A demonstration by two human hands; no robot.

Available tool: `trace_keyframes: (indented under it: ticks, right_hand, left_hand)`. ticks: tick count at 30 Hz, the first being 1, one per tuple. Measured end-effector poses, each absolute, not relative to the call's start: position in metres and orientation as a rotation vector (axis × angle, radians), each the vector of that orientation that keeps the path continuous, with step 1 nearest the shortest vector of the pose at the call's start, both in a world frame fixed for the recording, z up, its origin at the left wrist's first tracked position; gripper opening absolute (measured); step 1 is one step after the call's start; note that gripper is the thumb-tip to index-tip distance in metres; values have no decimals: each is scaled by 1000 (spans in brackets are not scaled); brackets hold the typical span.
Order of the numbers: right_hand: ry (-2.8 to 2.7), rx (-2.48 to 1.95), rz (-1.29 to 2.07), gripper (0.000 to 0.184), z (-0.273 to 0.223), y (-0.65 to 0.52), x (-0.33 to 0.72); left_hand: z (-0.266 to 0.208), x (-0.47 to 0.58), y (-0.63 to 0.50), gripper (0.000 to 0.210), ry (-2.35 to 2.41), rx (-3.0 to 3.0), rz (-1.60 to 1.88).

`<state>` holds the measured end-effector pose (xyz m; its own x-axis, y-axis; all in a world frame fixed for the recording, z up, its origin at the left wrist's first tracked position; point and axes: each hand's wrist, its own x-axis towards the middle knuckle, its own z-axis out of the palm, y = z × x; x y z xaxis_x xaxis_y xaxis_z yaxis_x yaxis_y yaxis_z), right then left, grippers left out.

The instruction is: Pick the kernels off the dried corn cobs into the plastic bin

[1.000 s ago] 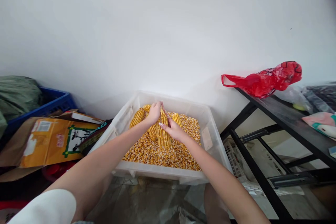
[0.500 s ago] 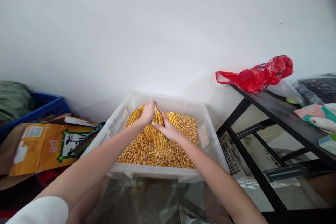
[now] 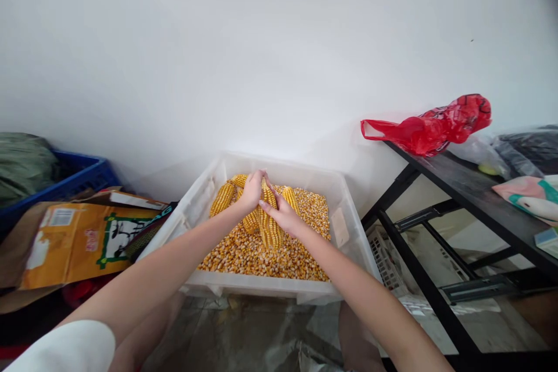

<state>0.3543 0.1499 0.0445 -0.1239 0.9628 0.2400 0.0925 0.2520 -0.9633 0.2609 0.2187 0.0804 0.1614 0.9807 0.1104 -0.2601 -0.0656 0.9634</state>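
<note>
Left hand [image 3: 253,190], right hand [image 3: 285,217], gripping corn [image 3: 271,233]

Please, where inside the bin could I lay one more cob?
Inside the bin, kernels lie bare of cobs between the rightmost cob and right wall, and along the near wall. The left rear is crowded: several cobs lie beside the left hand.

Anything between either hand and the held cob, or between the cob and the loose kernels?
Nothing visible. Left hand and right hand are both on the corn cob; no object shows between its near end and the loose kernels.
</note>
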Motion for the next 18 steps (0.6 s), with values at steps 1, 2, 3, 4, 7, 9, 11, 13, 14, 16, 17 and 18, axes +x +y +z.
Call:
trace_keyframes:
  ticks: [1, 2, 3, 4, 7, 9, 11, 13, 14, 16, 17, 18]
  right_hand:
    - [-1459, -1038, 1075, 69, 46, 149, 355]
    - [-1438, -1023, 1114, 67, 48, 149, 355]
    - [-1412, -995, 1161, 66, 51, 148, 356]
    - [-1381, -959, 1214, 63, 53, 148, 357]
    - [-1263, -873, 1337, 54, 55, 148, 359]
    - [-1200, -850, 1370, 50, 53, 148, 359]
    - [-1161, -852, 1350, 47, 48, 149, 356]
    - [-1138, -860, 1305, 46, 45, 149, 352]
    - [-1134, -862, 1278, 45, 44, 148, 349]
    - [-1131, -865, 1230, 46, 44, 147, 346]
    - [-1124, -874, 1219, 47, 45, 146, 345]
    - [-1112, -888, 1225, 49, 47, 145, 345]
  left_hand:
    - [81, 261, 218, 36, 828, 1160, 1237]
    - [83, 261, 218, 37, 797, 1165, 1214]
    - [84, 261, 218, 38, 764, 1162, 1191]
    - [86, 262, 217, 39, 738, 1133, 1168]
    - [89, 264, 216, 39, 608, 1042, 1101]
    - [87, 265, 216, 40, 510, 980, 1033]
    - [83, 266, 217, 42, 489, 914, 976]
    - [79, 267, 217, 42, 550, 881, 974]
    - [77, 267, 217, 42, 583, 883, 997]
    - [76, 268, 217, 42, 614, 907, 1044]
    - [76, 268, 216, 42, 606, 917, 1053]
    - [77, 268, 215, 42, 589, 920, 1049]
